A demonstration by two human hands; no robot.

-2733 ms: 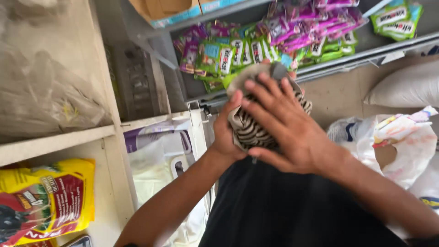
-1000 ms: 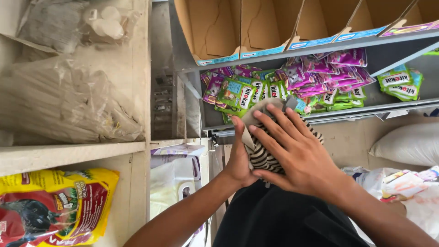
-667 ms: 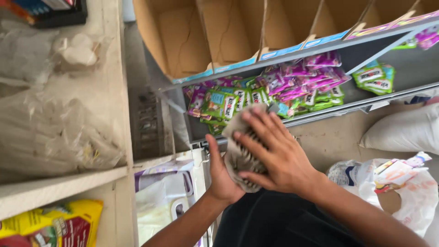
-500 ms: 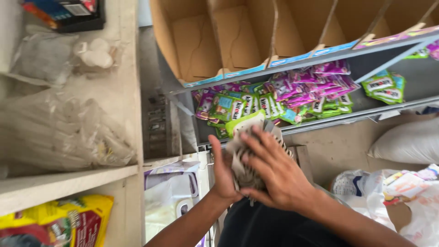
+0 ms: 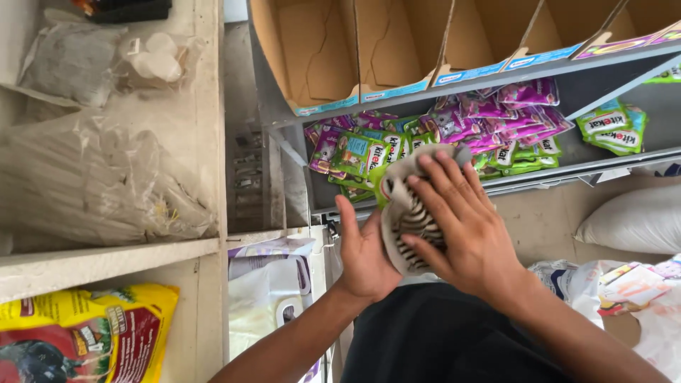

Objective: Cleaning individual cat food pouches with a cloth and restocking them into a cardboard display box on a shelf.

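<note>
Both my hands hold one striped grey-and-black pouch (image 5: 408,213) upright in front of me. My left hand (image 5: 365,252) cups its lower left side. My right hand (image 5: 464,223) lies flat over its front, fingers spread toward the top edge. Just behind the pouch is a grey metal shelf (image 5: 567,170) with a heap of green pouches (image 5: 362,156) and purple pouches (image 5: 489,117). My hands cover most of the held pouch's face.
Open cardboard display boxes (image 5: 355,57) stand on the shelf above. At left, a pale wooden rack (image 5: 206,142) holds clear plastic bags (image 5: 92,177) and a yellow-and-red bag (image 5: 85,333). White sacks (image 5: 631,220) and plastic bags (image 5: 624,291) lie on the floor at right.
The view tilted up and back, showing more of the cardboard boxes. My hands stayed clasped on the striped pouch, drifting slightly left and nearer the shelf of pouches.
</note>
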